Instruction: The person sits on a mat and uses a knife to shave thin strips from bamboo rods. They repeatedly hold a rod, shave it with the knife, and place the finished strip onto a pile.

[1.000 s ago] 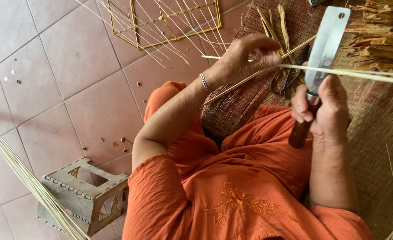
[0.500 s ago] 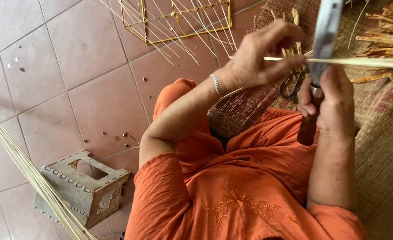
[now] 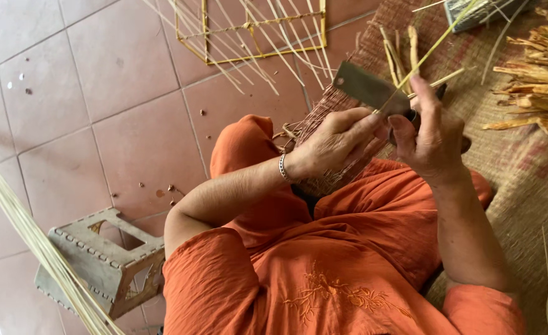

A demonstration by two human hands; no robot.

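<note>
My right hand (image 3: 434,133) grips the dark handle of a flat steel cleaver (image 3: 368,88), whose blade points left and up. My left hand (image 3: 337,141), with a silver bracelet at the wrist, pinches a thin pale bamboo strip (image 3: 434,46) right where it meets the blade's edge. From there the strip slants up to the right. Both hands are close together above my knees, over orange clothes (image 3: 323,260). The strip's near end is hidden between my fingers.
A woven mat (image 3: 522,186) lies under me at the right, with a heap of bamboo offcuts (image 3: 537,87) at its far end. A yellow frame (image 3: 249,31) crossed with strips lies on the tiles. A grey plastic stool (image 3: 103,260) and a bundle of long strips (image 3: 32,242) are lower left.
The cleaver has swung from pointing upward to lying toward the left. The strip has turned from level to slanting up right. My left hand has moved in against the blade.
</note>
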